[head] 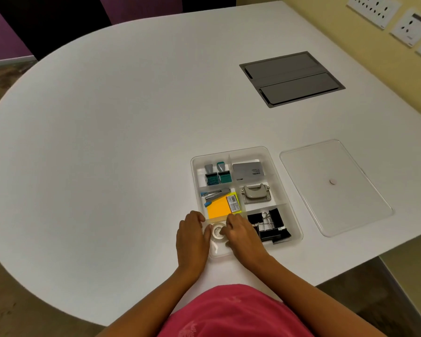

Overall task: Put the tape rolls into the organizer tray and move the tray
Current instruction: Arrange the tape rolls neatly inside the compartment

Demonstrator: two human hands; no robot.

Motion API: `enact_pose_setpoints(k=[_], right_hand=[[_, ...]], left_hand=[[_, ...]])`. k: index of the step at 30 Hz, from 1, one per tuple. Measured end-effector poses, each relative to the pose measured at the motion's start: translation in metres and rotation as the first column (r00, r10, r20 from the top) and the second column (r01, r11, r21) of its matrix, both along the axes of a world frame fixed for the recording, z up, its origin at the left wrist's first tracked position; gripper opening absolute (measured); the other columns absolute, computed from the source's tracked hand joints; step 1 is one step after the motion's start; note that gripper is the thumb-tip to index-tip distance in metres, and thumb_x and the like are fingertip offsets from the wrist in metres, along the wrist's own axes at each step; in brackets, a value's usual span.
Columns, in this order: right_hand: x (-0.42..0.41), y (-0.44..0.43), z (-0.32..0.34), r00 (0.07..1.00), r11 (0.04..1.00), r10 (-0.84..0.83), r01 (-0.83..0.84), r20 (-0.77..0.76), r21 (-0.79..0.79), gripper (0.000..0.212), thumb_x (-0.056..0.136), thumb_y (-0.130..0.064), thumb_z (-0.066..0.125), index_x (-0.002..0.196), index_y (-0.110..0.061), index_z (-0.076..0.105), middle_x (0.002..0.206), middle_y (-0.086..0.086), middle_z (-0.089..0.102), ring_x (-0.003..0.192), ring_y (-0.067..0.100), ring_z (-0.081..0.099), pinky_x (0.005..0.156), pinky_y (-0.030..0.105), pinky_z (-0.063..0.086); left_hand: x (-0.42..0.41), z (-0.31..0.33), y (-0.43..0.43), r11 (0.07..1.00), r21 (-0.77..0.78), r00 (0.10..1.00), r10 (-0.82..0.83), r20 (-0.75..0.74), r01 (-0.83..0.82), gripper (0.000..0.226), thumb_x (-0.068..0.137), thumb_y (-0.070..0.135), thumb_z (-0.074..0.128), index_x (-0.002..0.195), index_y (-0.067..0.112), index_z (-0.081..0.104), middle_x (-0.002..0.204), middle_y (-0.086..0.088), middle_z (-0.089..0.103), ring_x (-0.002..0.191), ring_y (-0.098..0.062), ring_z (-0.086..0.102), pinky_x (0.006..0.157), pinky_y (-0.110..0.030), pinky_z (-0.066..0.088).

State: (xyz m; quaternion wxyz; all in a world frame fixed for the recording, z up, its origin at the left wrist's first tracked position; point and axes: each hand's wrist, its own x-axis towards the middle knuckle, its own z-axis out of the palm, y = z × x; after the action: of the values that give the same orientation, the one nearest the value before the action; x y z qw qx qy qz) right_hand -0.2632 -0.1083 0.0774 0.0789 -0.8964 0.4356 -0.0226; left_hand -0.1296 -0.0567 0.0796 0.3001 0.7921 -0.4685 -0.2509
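Observation:
A clear plastic organizer tray (270,155) lies on the white table (107,142), split into several compartments. In its near-left compartment sit two clear tape rolls: one (217,231) between my hands, another (219,249) just nearer to me. My left hand (192,237) rests against the tray's left side beside the rolls. My right hand (241,233) is curled over the far roll, its fingertips touching the roll's right edge. Whether either hand truly grips the roll is hard to tell.
The tray also holds stamps (215,173), a grey box (249,171), a stapler (215,194), orange sticky notes (219,209), a hole punch (255,193) and black binder clips (269,226). A clear lid (336,186) lies right of it. A grey cable hatch (292,79) sits farther back.

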Motion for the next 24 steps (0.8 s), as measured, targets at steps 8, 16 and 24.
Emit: enact_pose_setpoints(k=[8,16,24], right_hand=[[0.007,-0.012,-0.008,0.997,1.000,-0.003,0.003,-0.083,0.006,0.034,0.029,0.005,0.088,0.046,-0.008,0.061,0.065,0.007,0.054,0.059,0.022,0.054,0.050,0.024,0.025],[0.010,-0.012,-0.010,0.998,0.999,0.024,-0.026,-0.052,-0.047,0.036,0.031,0.006,0.088,0.045,-0.007,0.058,0.066,0.008,0.054,0.059,0.023,0.053,0.049,0.024,0.026],[0.013,-0.012,-0.009,0.999,0.985,0.043,-0.047,-0.030,-0.166,0.033,0.043,0.007,0.080,0.047,-0.007,0.051,0.076,0.009,0.052,0.066,0.025,0.047,0.053,0.030,0.021]], left_hand=[[0.010,-0.006,-0.013,0.953,0.268,0.959,0.197,-0.203,-0.139,0.021,0.089,0.040,0.057,0.087,0.019,0.054,0.084,0.003,0.059,0.078,-0.015,0.055,0.071,-0.026,0.044],[0.011,-0.003,-0.014,0.943,0.298,0.963,0.204,-0.174,-0.146,0.024,0.089,0.043,0.056,0.085,0.020,0.055,0.083,0.004,0.059,0.078,-0.015,0.056,0.071,-0.028,0.043],[0.013,0.001,-0.014,0.946,0.303,0.977,0.165,-0.135,-0.118,0.021,0.089,0.044,0.055,0.085,0.023,0.052,0.084,0.006,0.056,0.079,-0.014,0.053,0.071,-0.027,0.041]])
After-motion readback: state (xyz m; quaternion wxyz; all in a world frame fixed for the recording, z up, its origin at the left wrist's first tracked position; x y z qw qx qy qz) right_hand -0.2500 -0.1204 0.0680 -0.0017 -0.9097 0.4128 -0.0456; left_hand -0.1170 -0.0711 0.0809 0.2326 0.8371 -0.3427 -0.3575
